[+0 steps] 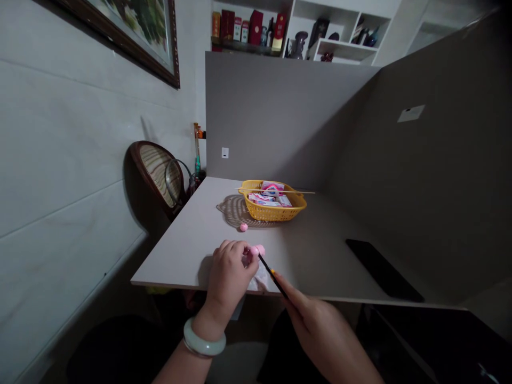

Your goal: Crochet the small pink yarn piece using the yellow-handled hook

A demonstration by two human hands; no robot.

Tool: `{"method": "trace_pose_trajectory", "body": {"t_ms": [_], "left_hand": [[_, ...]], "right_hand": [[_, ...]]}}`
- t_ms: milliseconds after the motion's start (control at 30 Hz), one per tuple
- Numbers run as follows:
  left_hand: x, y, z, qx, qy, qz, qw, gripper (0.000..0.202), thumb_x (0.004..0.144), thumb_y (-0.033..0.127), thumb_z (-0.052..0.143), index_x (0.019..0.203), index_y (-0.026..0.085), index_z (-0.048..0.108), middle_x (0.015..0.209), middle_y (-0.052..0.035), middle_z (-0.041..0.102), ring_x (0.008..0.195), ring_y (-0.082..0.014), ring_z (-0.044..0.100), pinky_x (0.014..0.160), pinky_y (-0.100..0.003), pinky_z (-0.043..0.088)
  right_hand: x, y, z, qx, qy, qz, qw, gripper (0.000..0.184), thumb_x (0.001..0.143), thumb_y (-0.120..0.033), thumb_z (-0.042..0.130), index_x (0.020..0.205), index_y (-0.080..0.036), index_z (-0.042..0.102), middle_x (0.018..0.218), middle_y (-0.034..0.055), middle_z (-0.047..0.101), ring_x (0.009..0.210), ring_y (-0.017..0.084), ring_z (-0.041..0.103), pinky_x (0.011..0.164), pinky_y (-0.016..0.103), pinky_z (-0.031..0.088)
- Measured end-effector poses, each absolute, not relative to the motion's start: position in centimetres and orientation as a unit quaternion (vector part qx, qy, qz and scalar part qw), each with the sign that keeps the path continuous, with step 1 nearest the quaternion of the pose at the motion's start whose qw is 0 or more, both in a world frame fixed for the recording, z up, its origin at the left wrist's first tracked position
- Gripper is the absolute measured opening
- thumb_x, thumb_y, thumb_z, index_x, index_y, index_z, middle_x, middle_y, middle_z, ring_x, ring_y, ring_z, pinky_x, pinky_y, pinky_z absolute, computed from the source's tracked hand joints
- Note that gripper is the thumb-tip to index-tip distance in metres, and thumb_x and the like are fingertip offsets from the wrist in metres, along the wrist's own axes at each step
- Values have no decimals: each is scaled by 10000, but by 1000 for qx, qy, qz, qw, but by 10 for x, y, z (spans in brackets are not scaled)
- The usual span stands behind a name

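My left hand (pixel 230 269), with a pale green bangle on its wrist, is closed in a pinch on a small pink lump (pixel 258 249) just above the near edge of the grey table (pixel 192 245). My right hand (pixel 320 325) grips a thin black stick (pixel 272 276) whose far tip touches the pink lump. Under the two hands lies a white scrap (pixel 259 281). A second small pink lump (pixel 244 227) lies loose on the table a little beyond my left hand.
A yellow plastic basket (pixel 276 210) with packets in it stands mid-table, a long wooden skewer (pixel 276 191) across its rim. A black flat phone-like slab (pixel 384 269) lies at the right. Grey partitions enclose the table; a brown chair (pixel 154 176) stands at the left.
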State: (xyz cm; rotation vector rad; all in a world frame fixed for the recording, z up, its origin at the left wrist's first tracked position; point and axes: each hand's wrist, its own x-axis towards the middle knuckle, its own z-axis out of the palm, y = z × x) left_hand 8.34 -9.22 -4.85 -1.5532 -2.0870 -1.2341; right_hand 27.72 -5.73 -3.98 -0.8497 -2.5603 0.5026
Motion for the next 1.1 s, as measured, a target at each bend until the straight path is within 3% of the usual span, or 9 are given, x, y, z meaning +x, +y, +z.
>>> {"method": "trace_pose_trajectory", "body": {"t_ms": [200, 500, 600, 700, 933, 1100], "left_hand": [[83, -93, -48, -531, -717, -429, 141, 74, 882, 237, 613, 823, 207, 580, 829, -23, 641, 862, -226, 567, 784, -363, 428], [84, -92, -47, -543, -714, -419, 141, 54, 897, 241, 591, 856, 212, 573, 861, -26, 641, 885, -234, 566, 791, -369, 434], [83, -92, -48, -539, -713, -425, 143, 43, 885, 221, 598, 850, 212, 574, 850, -26, 641, 869, -232, 567, 785, -368, 437], [83, -92, -48, -543, -711, -422, 146, 37, 876, 206, 601, 849, 211, 576, 850, -28, 639, 868, -232, 568, 788, -367, 440], [82, -91, -47, -540, -714, -420, 150, 31, 874, 215, 607, 849, 213, 590, 848, -33, 649, 863, -229, 579, 780, -358, 447], [82, -92, -47, -548, -707, -424, 141, 30, 871, 216, 616, 847, 216, 598, 843, -30, 654, 858, -226, 583, 769, -354, 450]], "right_hand": [[249, -53, -45, -316, -918, 125, 204, 544, 939, -133, 368, 1473, -187, 455, 898, 113, 772, 797, 231, 746, 645, 263, 538], [254, -56, -51, -305, -904, 166, 250, 506, 952, -147, 352, 1437, -165, 497, 1023, 120, 760, 862, 211, 741, 730, 270, 553], [263, -59, -55, -313, -900, 148, 266, 463, 958, -180, 377, 1385, -164, 556, 1005, 115, 764, 813, 205, 745, 683, 247, 553], [268, -61, -56, -323, -901, 129, 261, 438, 968, -203, 384, 1353, -179, 592, 933, 103, 773, 775, 209, 747, 634, 240, 551], [252, -51, -47, -324, -908, 121, 239, 472, 938, -140, 393, 1374, -161, 573, 896, 119, 772, 798, 224, 746, 688, 270, 552], [272, -56, -43, -322, -903, 166, 231, 447, 969, -184, 394, 1374, -220, 579, 939, 91, 774, 798, 197, 742, 705, 241, 542]]}}
